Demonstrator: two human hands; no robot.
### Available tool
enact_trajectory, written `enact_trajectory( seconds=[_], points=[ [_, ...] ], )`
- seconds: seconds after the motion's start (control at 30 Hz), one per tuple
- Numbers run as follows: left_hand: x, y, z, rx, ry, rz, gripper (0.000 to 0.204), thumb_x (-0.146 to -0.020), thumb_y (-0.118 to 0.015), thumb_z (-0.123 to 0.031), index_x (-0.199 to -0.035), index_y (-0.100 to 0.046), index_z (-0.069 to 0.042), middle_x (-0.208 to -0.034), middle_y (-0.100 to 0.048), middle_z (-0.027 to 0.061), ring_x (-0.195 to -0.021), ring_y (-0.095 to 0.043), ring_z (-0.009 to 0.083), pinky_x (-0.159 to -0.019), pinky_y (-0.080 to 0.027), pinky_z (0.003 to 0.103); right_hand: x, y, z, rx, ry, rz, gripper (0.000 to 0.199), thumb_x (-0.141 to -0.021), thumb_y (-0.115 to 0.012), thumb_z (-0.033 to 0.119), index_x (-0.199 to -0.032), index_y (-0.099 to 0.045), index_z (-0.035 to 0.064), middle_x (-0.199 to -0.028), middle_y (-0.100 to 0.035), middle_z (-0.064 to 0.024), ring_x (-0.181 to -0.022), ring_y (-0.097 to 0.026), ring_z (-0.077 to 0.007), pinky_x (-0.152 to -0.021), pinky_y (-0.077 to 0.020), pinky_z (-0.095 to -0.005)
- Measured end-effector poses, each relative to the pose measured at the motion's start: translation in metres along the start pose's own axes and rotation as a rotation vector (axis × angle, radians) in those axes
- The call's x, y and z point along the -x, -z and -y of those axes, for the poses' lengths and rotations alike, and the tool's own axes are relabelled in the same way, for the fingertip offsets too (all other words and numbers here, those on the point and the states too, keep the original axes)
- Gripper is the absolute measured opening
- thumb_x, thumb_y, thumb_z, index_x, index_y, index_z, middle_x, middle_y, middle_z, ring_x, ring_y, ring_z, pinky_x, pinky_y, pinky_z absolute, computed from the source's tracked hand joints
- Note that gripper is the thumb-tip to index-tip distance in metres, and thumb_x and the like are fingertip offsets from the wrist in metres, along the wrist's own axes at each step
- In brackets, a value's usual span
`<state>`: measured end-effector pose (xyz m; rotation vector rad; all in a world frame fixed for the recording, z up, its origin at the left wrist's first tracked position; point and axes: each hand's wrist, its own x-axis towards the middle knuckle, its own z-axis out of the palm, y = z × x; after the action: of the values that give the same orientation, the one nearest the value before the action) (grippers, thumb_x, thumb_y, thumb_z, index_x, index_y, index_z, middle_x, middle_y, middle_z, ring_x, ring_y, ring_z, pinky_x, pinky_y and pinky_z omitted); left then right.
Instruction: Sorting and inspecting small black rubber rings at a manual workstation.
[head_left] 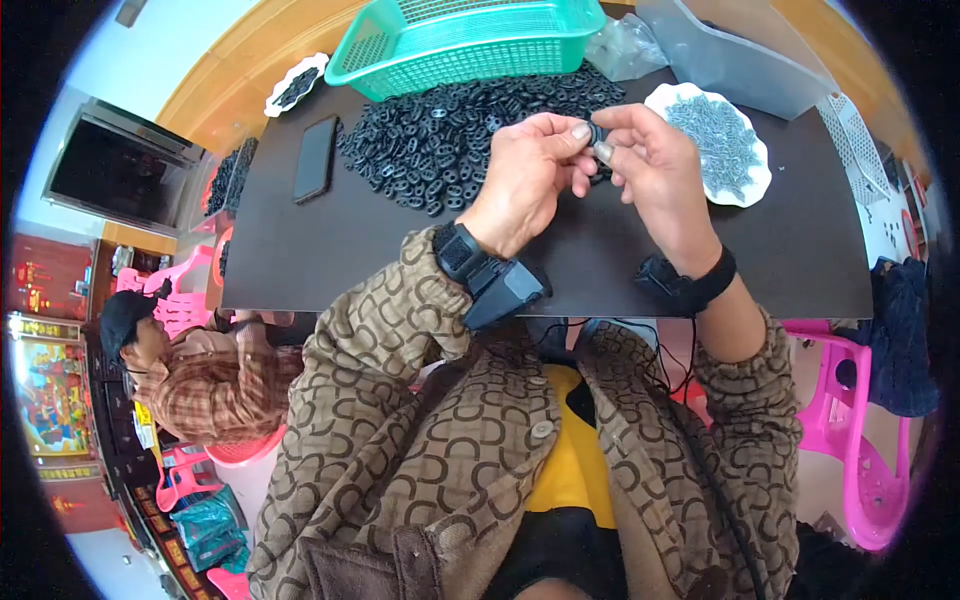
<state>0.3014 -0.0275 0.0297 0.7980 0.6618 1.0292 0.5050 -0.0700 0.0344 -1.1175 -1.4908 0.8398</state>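
My left hand [530, 170] and my right hand [655, 165] meet over the table, with thumbs and fingertips pinched together on a small black plastic piece [598, 131]. Fingers cover most of it, so its exact shape is hidden. Just behind and to the left of my hands spreads a heap of small black oval plastic pieces [420, 150] with holes through them. Right of my right hand stands a white scalloped plate [757, 180] filled with tiny silvery metal parts [715, 140], too small to name surely.
A green plastic basket [450, 60] stands behind the heap, beside a clear plastic bag [628, 48] and a translucent bin [740, 60]. A phone [316, 158] lies left on the dark table [300, 260]; a small white dish [297, 85] holds black pieces. Another person [200, 370] sits at left; a pink chair [850, 440] is at right.
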Motion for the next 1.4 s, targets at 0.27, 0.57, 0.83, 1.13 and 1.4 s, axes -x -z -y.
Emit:
enact_trajectory(
  seconds=[0.27, 0.57, 0.83, 1.13, 1.4],
  points=[
    [0.014, 0.050, -0.002, -0.005, -0.149, 0.023, 0.015, -0.112, -0.083, 0.001, -0.125, -0.079, 0.007, -0.103, -0.084, 0.0124, -0.079, -0.080, 0.0171, -0.060, -0.064, 0.030, 0.000, -0.051, 0.001, -0.111, -0.120, -0.009, 0.022, -0.116, -0.079, 0.005, -0.137, -0.083, -0.0003, -0.099, -0.080, 0.0014, -0.079, -0.068, -0.0028, -0.062, -0.0509, -0.0184],
    [0.025, 0.059, 0.002, -0.251, -0.331, 0.014, 0.014, -0.102, -0.082, 0.006, -0.116, -0.083, 0.006, -0.094, -0.083, 0.0080, -0.073, -0.076, 0.0109, -0.056, -0.061, 0.028, -0.004, -0.051, 0.001, -0.024, -0.270, 0.042, 0.007, -0.112, -0.077, 0.005, -0.113, -0.083, 0.0010, -0.085, -0.077, 0.0005, -0.068, -0.069, -0.0055, -0.054, -0.0503, -0.0237],
    [0.015, 0.073, 0.007, -0.194, -0.236, 0.041, 0.014, -0.106, -0.081, 0.006, -0.119, -0.084, 0.006, -0.095, -0.084, 0.0098, -0.074, -0.080, 0.0158, -0.060, -0.064, 0.029, 0.001, -0.044, -0.017, 0.204, -0.131, 0.121, 0.006, -0.111, -0.075, 0.008, -0.114, -0.079, 0.0055, -0.087, -0.069, 0.0060, -0.072, -0.063, -0.0029, -0.057, -0.0459, -0.0225],
    [0.007, 0.071, 0.017, 0.043, -0.122, 0.040, 0.017, -0.104, -0.080, 0.011, -0.121, -0.080, 0.010, -0.098, -0.084, 0.0180, -0.074, -0.083, 0.0236, -0.059, -0.066, 0.031, 0.016, -0.058, -0.011, 0.408, 0.108, 0.027, 0.025, -0.108, -0.076, -0.003, -0.132, -0.080, 0.0007, -0.089, -0.067, 0.0010, -0.078, -0.065, -0.0067, -0.066, -0.0519, -0.0317],
    [0.012, 0.071, 0.018, 0.067, -0.049, -0.011, 0.007, -0.100, -0.080, 0.010, -0.105, -0.076, 0.007, -0.091, -0.081, 0.0181, -0.066, -0.080, 0.0249, -0.051, -0.062, 0.033, 0.018, -0.056, -0.026, 0.759, 0.411, 0.023, 0.032, -0.106, -0.071, -0.007, -0.136, -0.077, 0.0025, -0.109, -0.078, -0.0189, -0.094, -0.080, -0.0364, -0.082, -0.0624, -0.0453]
  ],
)
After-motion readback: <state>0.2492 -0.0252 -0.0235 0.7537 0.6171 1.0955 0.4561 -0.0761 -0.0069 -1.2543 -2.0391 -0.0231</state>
